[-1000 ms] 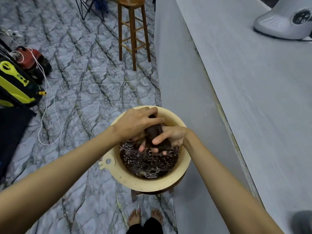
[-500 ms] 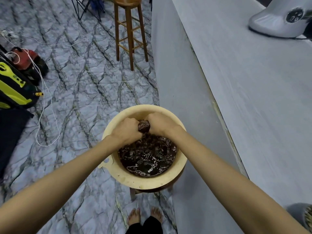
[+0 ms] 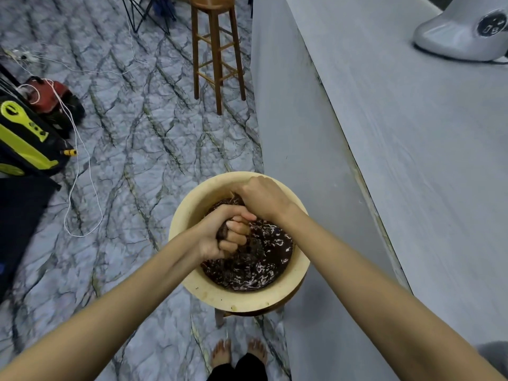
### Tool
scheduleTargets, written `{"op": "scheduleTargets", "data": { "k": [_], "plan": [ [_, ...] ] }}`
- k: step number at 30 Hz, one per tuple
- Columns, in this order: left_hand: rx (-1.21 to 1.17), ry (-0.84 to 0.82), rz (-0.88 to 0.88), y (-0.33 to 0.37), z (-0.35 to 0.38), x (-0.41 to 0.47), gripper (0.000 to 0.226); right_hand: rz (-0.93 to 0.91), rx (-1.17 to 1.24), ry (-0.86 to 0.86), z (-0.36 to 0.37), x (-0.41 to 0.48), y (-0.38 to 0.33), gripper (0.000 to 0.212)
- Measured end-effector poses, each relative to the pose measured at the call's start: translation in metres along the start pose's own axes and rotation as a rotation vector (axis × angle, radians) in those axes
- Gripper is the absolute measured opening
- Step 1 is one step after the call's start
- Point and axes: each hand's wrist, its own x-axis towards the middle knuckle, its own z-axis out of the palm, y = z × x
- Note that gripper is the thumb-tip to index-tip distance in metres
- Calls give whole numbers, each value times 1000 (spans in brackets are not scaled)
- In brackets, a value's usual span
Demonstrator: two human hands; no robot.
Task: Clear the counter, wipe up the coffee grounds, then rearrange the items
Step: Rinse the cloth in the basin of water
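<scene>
Both hands are fisted on one dark, wet cloth [image 3: 223, 231] over the basin [image 3: 238, 298]. Half a second ago the fists met side by side at the basin's far edge; now the left hand [image 3: 223, 234] has pulled nearer and rolled palm-up, cloth bulging between its curled fingers [image 3: 235, 238], while the right hand [image 3: 263, 198] stays knuckles-up at the far rim, clamped on the cloth's other end. The brown, foamy water [image 3: 258, 264] lies under and just right of the left hand, more rippled than before. The grey counter [image 3: 412, 160] runs to the right of the right hand, a white appliance [image 3: 464, 31] far up on it.
</scene>
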Motion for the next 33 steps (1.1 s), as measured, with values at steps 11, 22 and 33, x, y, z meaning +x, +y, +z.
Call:
{"op": "scheduleTargets", "data": {
  "k": [11, 22, 33],
  "plan": [
    [449, 131, 128, 6, -20, -4, 26, 161, 109, -212, 10, 16, 5, 32],
    [251, 148, 279, -4, -25, -11, 37, 581, 1428, -171, 1, -33, 22, 24],
    [449, 341, 571, 0, -19, -6, 10, 717, 1866, 199, -10, -54, -21, 18]
  ]
}}
